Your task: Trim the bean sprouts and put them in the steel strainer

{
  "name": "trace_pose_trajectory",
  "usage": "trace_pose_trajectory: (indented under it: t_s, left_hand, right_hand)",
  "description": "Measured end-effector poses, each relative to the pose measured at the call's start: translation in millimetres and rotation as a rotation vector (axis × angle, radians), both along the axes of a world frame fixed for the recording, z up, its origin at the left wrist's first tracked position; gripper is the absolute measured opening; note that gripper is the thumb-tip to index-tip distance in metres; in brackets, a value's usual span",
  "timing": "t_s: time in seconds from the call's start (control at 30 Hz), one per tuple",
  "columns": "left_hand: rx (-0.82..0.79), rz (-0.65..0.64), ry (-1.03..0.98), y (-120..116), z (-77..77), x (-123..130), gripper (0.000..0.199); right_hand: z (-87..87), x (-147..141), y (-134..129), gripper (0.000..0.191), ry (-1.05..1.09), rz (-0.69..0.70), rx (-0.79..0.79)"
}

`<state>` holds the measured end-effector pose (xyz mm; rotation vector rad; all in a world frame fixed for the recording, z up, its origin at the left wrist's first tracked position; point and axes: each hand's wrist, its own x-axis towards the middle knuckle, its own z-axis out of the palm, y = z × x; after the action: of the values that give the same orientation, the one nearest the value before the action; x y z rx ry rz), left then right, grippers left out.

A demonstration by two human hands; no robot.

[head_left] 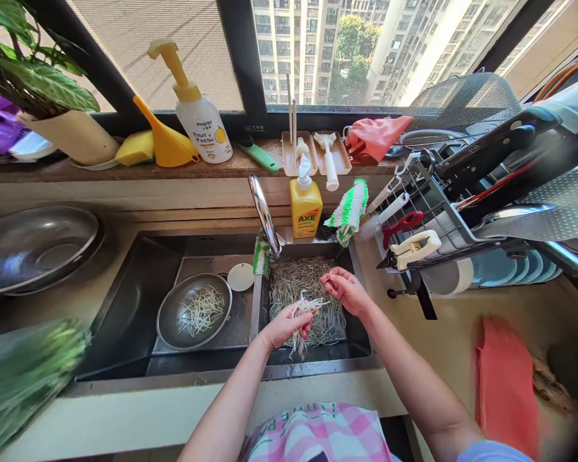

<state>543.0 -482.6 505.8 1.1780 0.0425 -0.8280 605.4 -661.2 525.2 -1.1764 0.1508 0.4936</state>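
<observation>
1. Nearest, the counter (pixel 337 390) is running along the sink (pixel 318 370); a red cloth (pixel 505 385) is lying to the right.
2. My left hand (pixel 289 326) is gripping a bunch of bean sprouts (pixel 311 303) over the right basin.
3. My right hand (pixel 349 292) is holding its fingertips together just beyond; I cannot tell whether they are pinching anything.
4. Loose sprouts (pixel 296 276) are covering the right basin, while only a small pile (pixel 202 311) is lying in the left basin's pan (pixel 192 285); I'm judging most work is remaining.
5. Farther, a window (pixel 318 51) is overlooking tall buildings.
</observation>
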Motion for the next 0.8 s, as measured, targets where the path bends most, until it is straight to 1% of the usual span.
trace_pose_trajectory:
  t_s: [0.07, 0.17, 0.23, 0.33, 0.4, 0.5, 0.57, 0.63, 0.67, 0.73, 0.8]
  left_hand:
    - [0.033, 0.055, 0.012, 0, -2.6, 1, 0.033]
    - [0.102, 0.079, 0.0, -1, -4.8, 2, 0.033]
    - [0.149, 0.067, -0.022, -2, -4.8, 3, 0.033]
    - [0.192, 0.032, -0.053, -3, -4.0, 4, 0.033]
    - [0.213, -0.003, -0.073, -3, -4.3, 4, 0.032]
    - [0.254, -0.043, -0.118, -3, -6.9, 4, 0.031]
    - [0.276, -0.054, -0.137, -4, -8.6, 4, 0.031]
    - [0.283, -0.05, -0.144, -5, -8.9, 3, 0.03]
    - [0.277, -0.041, -0.14, -5, -8.3, 3, 0.03]
    - [0.239, 0.002, -0.092, -5, -6.0, 3, 0.03]
    - [0.159, 0.07, -0.006, -4, -3.4, 2, 0.03]
  right_hand:
    - [-0.3, -5, -4, 0.021, 0.038, -0.021, 0.019]
    - [0.7, -13, -9, 0.019, 0.016, 0.024, -0.078]
    - [2.4, -14, -10, 0.019, -0.071, 0.127, -0.189]
    - [5.4, -10, -9, 0.018, -0.282, 0.372, -0.393]
    - [6.9, -5, -8, 0.013, -0.46, 0.512, -0.552]
    - [7.8, 1, -3, 0.01, -0.691, 0.654, -0.732]
    - [7.6, 1, 2, 0.011, -0.765, 0.715, -0.787]
    - [7.3, 1, 8, 0.011, -0.79, 0.695, -0.805]
    - [7.2, 1, 11, 0.01, -0.782, 0.646, -0.798]
    - [7.5, 1, 15, 0.007, -0.699, 0.468, -0.733]
    - [7.9, 2, 14, 0.007, -0.511, 0.247, -0.57]
